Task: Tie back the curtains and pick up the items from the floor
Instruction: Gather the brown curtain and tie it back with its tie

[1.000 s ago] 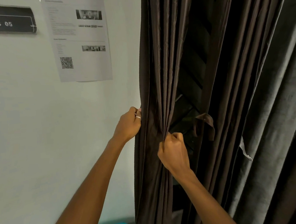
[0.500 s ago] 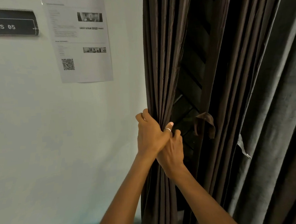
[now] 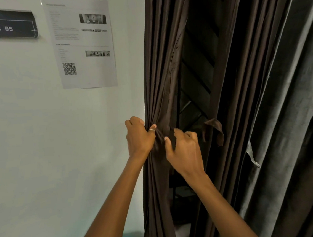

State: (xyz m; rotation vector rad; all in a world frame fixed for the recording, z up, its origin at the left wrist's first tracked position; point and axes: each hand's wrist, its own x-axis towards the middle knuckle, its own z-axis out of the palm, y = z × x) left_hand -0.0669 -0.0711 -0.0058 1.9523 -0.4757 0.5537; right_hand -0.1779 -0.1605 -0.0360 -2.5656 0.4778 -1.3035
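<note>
Centrally, the left hand (image 3: 138, 138) and right hand (image 3: 185, 149) each have a tight grip on the bunched brown curtain (image 3: 160, 81); at ten o'clock a dark sign (image 3: 6, 27) reads "WS 05", beside a QR-coded sheet (image 3: 84, 45).

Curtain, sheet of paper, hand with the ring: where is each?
Curtain (image 3: 159, 62): head view, brown folds, upper part.
Sheet of paper (image 3: 93, 74): head view, blank lower part.
Left hand (image 3: 138, 141), wearing the ring: head view, back of the hand.
</note>
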